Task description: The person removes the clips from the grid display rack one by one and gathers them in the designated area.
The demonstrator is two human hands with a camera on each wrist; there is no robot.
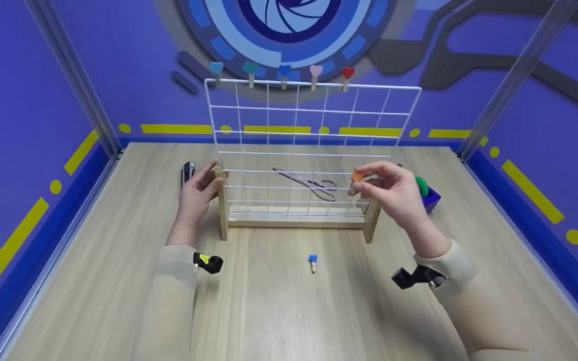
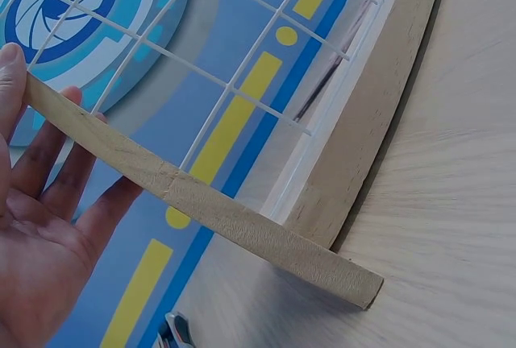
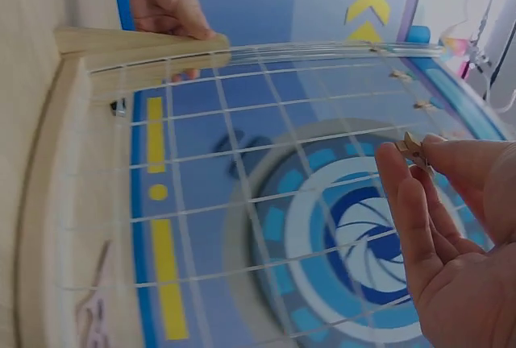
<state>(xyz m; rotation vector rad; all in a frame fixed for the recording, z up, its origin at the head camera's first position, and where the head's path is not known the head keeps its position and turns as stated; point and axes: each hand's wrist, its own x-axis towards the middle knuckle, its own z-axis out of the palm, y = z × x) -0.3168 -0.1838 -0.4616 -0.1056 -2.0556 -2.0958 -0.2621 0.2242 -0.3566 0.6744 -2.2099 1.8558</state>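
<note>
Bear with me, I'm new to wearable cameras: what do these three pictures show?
No machine, just a person working barehanded. The widest picture is taken from the person's head; the others from black cameras on each wrist.

The left hand grips the pale wooden side post of a white wire grid; the right hand pinches an orange-topped wooden clip. Five heart-topped wooden clips sit along the grid's top.

On the pale wooden table lie a blue heart-topped clip and greyish scissors.
</note>
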